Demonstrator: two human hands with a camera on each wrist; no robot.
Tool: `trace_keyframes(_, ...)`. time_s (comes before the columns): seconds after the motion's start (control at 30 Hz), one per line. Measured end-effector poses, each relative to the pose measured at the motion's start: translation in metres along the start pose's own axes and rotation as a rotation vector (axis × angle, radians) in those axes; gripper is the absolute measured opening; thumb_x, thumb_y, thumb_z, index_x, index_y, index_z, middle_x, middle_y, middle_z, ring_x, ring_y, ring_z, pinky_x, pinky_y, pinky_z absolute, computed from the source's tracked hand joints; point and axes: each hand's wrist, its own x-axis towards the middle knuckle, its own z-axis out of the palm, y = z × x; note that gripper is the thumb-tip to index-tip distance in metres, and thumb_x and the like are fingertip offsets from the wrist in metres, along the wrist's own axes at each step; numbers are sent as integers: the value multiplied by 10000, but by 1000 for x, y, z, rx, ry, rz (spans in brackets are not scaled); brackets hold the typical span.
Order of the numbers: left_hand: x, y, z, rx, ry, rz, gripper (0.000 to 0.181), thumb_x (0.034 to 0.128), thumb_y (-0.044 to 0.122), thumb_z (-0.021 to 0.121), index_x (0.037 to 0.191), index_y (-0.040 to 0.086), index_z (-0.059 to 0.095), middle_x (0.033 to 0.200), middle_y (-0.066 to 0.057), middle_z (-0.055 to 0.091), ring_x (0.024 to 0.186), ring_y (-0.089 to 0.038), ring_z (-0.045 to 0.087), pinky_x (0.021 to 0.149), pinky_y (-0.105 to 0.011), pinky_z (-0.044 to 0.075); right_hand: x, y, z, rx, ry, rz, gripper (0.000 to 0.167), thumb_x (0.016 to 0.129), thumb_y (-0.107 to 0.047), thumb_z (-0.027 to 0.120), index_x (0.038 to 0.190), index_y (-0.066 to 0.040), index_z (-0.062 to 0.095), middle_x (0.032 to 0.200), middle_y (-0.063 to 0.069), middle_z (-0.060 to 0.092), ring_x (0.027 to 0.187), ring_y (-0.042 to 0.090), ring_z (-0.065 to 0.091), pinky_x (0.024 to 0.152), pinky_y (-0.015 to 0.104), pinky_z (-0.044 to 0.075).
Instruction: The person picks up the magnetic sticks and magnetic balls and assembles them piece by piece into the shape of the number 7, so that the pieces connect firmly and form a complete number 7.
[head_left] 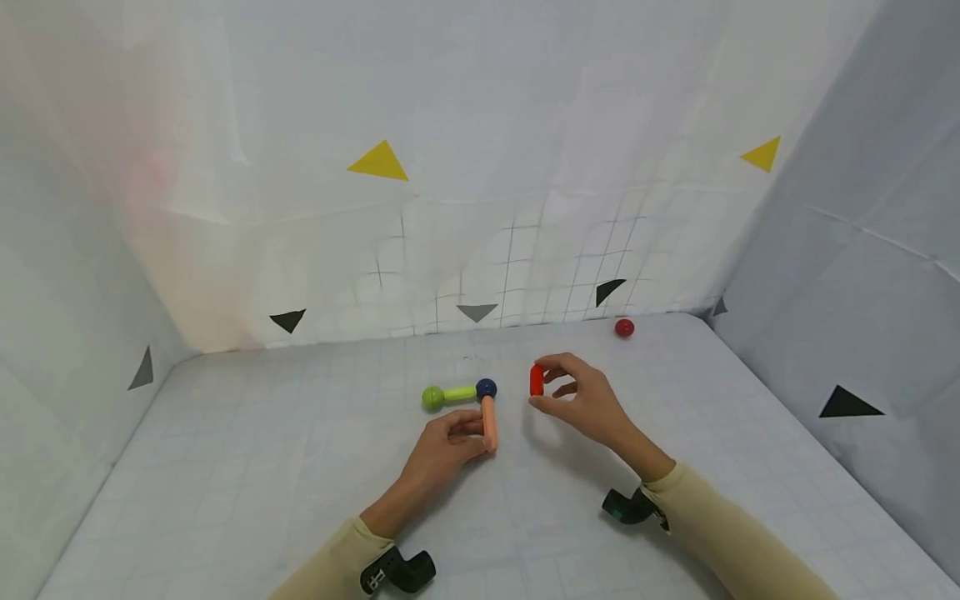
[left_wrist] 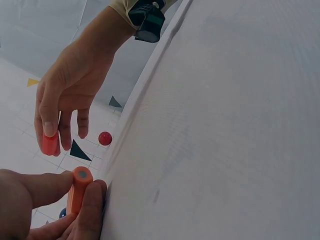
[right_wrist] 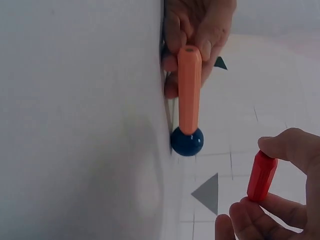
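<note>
My left hand pinches an orange rod between thumb and fingers, low over the table. The rod's far end meets a dark blue ball. From that ball a lime green rod runs left to a green ball. To the right, my right hand holds a short red rod by its two ends, thumb on one and fingertips on the other. The red rod is apart from the joined pieces. In the right wrist view, a small grey disc shows in the orange rod's free end.
A red ball lies near the back right of the white table. White sheets with yellow, black and grey triangles form walls at the back and both sides. Each wrist wears a black camera.
</note>
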Motion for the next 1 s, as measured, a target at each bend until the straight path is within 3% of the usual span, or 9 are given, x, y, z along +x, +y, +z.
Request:
trace_keyframes(0.77,-1,2,0,-11,-6,6,473,938,123,777,1365,-16,629,1168,-90,719,1013,-226,715,914,-353,552,-29,-18,24,59,-93,-20,500,837,-148,894,1275,-105,657,1146,-68,670,1039,280,649,815,400,597)
trace_keyframes(1.0,0,2,-1,-11,-12,10,462,946,127,770,1365,-11,631,1156,-89,723,1005,-225,718,926,-356,550,-35,-24,30,91,-125,-62,502,830,-117,897,1270,-103,655,1134,-65,672,1023,302,660,792,395,604)
